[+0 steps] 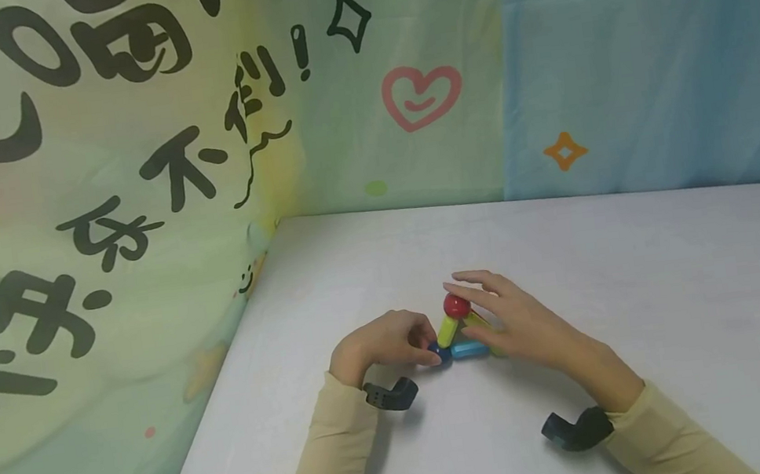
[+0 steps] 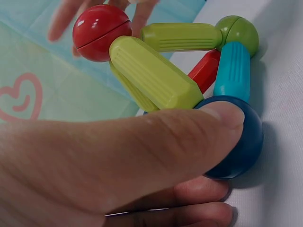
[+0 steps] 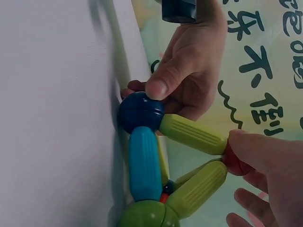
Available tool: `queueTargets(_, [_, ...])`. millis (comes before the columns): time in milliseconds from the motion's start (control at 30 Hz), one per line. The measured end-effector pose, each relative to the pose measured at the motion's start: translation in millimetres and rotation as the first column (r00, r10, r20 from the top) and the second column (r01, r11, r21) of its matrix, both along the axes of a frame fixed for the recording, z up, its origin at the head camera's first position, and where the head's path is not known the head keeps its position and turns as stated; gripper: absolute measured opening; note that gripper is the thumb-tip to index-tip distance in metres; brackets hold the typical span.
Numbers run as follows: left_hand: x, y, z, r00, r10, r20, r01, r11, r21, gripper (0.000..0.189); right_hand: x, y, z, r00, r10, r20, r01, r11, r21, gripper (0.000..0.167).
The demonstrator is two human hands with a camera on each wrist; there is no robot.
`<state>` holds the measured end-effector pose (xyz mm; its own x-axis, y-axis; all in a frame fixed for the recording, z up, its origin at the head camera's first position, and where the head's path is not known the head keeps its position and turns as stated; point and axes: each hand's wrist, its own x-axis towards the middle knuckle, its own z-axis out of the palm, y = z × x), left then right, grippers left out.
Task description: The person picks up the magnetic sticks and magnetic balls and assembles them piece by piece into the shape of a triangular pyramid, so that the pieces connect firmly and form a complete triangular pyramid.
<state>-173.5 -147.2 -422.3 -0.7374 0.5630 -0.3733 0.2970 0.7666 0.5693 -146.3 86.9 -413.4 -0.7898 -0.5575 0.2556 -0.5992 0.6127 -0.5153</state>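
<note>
On the white table stands a frame of toy rods and balls. My left hand (image 1: pixel 392 338) pinches the dark blue ball (image 2: pixel 246 142) at its near left corner, thumb on top and fingers below. My right hand (image 1: pixel 514 319) is around the red ball (image 1: pixel 457 305) at the peak, its fingers spread and fairly straight; whether they touch it I cannot tell. Yellow-green rods (image 2: pixel 156 73) slope down from the red ball. A light blue rod (image 3: pixel 145 163) joins the dark blue ball to a green ball (image 3: pixel 149 216). A red rod (image 2: pixel 204 71) shows partly behind.
The white tabletop (image 1: pixel 679 295) extends around the frame. Printed cloth (image 1: pixel 612 42) hangs behind the table and along its left side. A dark wrist camera (image 1: pixel 392 395) is on the left wrist, another (image 1: pixel 578 430) on the right.
</note>
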Motion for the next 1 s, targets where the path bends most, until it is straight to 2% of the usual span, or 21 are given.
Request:
queueTargets(200, [0.2,0.2,0.5,1.0,0.007,0.001,-0.007,1.0,-0.004,0.023,1.4,1,-0.5,0.994,0.028,-0.107,-0.024,0.999,0.044,0.065])
queueTargets(333, [0.9,0.4,0.7,1.0,0.009,0.004,-0.009,1.0,-0.009,0.024,0.7,4,-0.1,0.992,0.047,-0.12,-0.041,0.998,0.049,0.066])
queueTargets(467, [1.5,0.5,1.0,1.0,0.007,-0.002,-0.007,1.0,-0.009,0.024,0.9,5,-1.8,0.996,0.033,-0.084,-0.03,0.999,0.044,0.065])
queueTargets(633, [1.9,0.5,0.8,1.0,0.005,-0.004,-0.005,1.0,-0.005,0.024,1.7,3,-7.1,0.997,-0.043,-0.063,0.046,0.998,0.047,0.067])
queueTargets(800, [1.8,0.7,0.6,1.0,0.01,-0.002,-0.01,1.0,0.004,0.024,0.5,1,-10.8,0.992,-0.113,0.049,0.11,0.992,0.058,0.072])
queueTargets(900, [1.9,0.5,0.8,1.0,0.013,0.001,-0.013,1.0,0.012,0.024,-1.9,2,-11.1,0.988,-0.1,0.12,0.097,0.995,0.038,0.068])
queueTargets(1000, [2.2,0.0,1.3,1.0,0.012,0.002,-0.012,1.0,0.014,0.024,-4.2,5,-11.0,0.987,-0.055,0.149,0.053,0.998,0.018,0.063])
